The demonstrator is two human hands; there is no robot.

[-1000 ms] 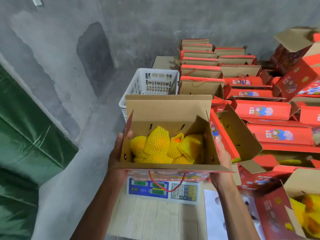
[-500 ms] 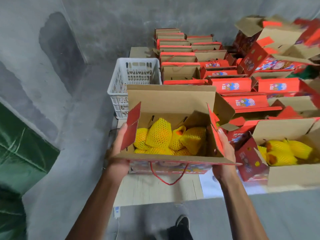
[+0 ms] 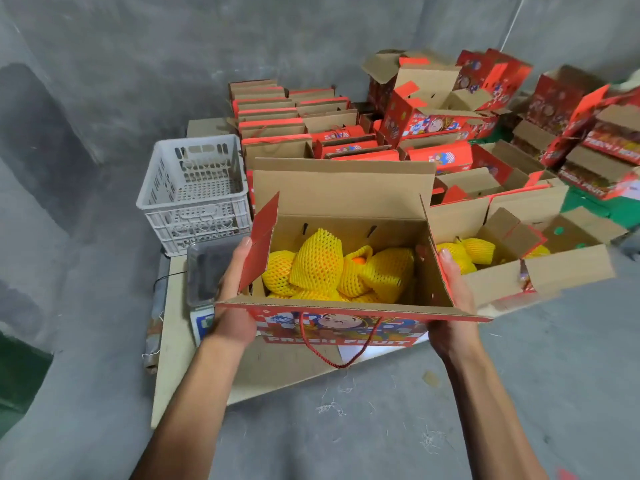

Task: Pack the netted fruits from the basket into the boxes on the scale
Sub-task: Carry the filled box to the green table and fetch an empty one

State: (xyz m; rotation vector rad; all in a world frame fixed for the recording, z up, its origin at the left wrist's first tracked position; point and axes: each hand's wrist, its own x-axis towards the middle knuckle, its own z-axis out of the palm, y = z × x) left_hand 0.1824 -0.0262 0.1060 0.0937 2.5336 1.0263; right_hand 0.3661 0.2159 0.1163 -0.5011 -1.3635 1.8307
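I carry an open red fruit box (image 3: 343, 329) with a red cord handle between both hands, in the air above the floor. It holds several fruits in yellow foam nets (image 3: 322, 268). My left hand (image 3: 232, 299) grips its left end, thumb up along the side flap. My right hand (image 3: 450, 303) grips its right end the same way. The scale (image 3: 207, 271), its steel pan bare, stands to the left behind my left hand. A white plastic basket (image 3: 194, 199) sits behind the scale and looks empty.
Right of the carried box, another open box (image 3: 540, 271) with netted fruit rests on the floor. Rows of flat and folded red boxes (image 3: 301, 123) fill the back. Flat cardboard (image 3: 180, 368) lies under the scale on grey concrete.
The box has been lifted off the scale and moved right and toward me. The scale's pan now shows bare at the left. Both hands keep their grip.
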